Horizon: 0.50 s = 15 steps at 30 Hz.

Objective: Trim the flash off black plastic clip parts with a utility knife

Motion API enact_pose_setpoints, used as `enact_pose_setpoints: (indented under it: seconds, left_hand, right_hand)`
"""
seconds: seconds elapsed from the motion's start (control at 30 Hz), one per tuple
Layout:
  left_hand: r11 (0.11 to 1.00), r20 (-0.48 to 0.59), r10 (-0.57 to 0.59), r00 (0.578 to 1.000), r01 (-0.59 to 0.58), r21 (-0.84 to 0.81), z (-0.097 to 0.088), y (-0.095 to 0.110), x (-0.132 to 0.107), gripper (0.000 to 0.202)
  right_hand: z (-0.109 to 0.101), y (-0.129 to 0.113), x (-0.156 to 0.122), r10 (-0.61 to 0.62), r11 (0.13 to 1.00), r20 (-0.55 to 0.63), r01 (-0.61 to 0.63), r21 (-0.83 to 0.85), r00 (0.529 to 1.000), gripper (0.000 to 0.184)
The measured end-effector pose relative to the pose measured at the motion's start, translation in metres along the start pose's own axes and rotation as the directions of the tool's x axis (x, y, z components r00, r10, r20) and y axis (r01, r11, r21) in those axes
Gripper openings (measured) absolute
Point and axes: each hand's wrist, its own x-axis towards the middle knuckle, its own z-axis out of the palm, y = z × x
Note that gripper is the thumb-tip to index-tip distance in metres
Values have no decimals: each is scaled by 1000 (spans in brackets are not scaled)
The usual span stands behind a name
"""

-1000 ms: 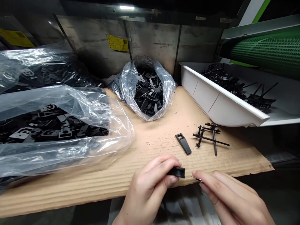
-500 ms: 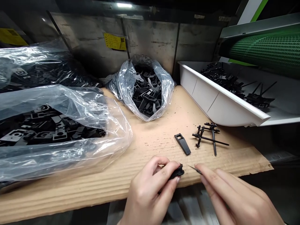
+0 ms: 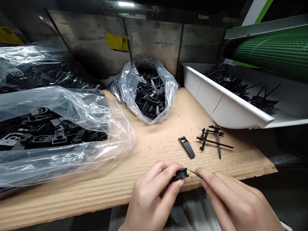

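Observation:
Between the thumb and fingers of my left hand (image 3: 154,192) is a small black plastic part (image 3: 181,174), its grooved end facing right. My right hand (image 3: 231,195) pinches a thin pointed blade (image 3: 194,173), with the tip at or very near the part's right end; whether they touch I cannot tell. Just beyond the hands a flat, tapered black plastic piece (image 3: 186,147) with a square hole lies on the cardboard (image 3: 154,144). To its right rest black plastic sprues (image 3: 214,140) with thin crossing rods.
An open plastic bag (image 3: 168,93) of black pieces stands at the back. Larger bags (image 3: 72,160) of black parts fill the left. A white tray (image 3: 223,106) with black sprues sits at the right, below a green mesh roll (image 3: 271,48). The cardboard's front edge runs beneath my hands.
My right hand has moved left, bringing the blade's tip up to the black part. My left hand has turned the part slightly, showing more of its grooved end.

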Motion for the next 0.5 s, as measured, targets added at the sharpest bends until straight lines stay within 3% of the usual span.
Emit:
enact_pose_setpoints:
  seconds: [0.2, 0.5]
  left_hand:
    - [930, 68, -245, 967, 254, -267, -4, -1, -3, 18]
    - [871, 60, -284, 957, 283, -402, -6, 4, 0, 18]
  right_hand:
    - [2, -6, 11, 72, 962, -95, -44, 271, 993, 23]
    - [4, -12, 18, 136, 853, 14, -124, 507, 991, 22]
